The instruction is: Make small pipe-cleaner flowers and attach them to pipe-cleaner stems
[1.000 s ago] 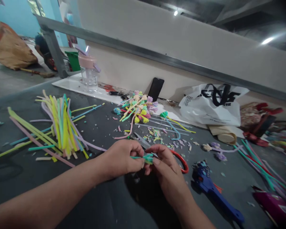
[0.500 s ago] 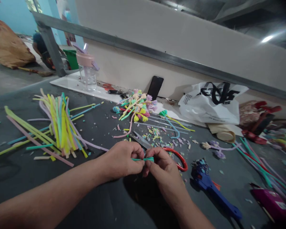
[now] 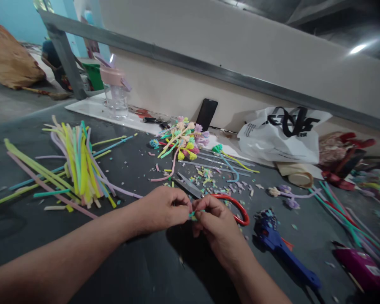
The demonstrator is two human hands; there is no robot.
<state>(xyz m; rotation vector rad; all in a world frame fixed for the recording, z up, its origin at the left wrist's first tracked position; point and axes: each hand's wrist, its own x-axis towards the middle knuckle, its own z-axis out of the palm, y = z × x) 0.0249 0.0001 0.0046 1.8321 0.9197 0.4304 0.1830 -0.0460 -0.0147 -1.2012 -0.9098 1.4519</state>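
Note:
Both my hands meet over the front middle of the dark table, fingertips nearly touching. A short green pipe cleaner (image 3: 192, 215) is pinched between them, mostly covered by the fingers. My left hand (image 3: 166, 209) is closed on its left end, and my right hand (image 3: 217, 219) pinches the right end. Just behind the hands lie scissors (image 3: 237, 204) with red handles, blades pointing back left. To the left is a heaped bundle of pastel pipe cleaners (image 3: 82, 169). Finished pipe-cleaner flowers (image 3: 183, 139) are piled behind the scissors, with small coloured clippings (image 3: 205, 177) scattered around.
A blue glue gun (image 3: 285, 251) lies right of my hands, a magenta tool (image 3: 361, 266) beyond it. At the back stand a clear bottle (image 3: 115, 93), a leaning phone (image 3: 207, 114) and a white bag (image 3: 278, 139). A person (image 3: 52, 59) crouches far left.
Less of the green pipe cleaner shows between my fingers now, and it sits more bunched at the fingertips. My hands have barely shifted. The view has tilted slightly.

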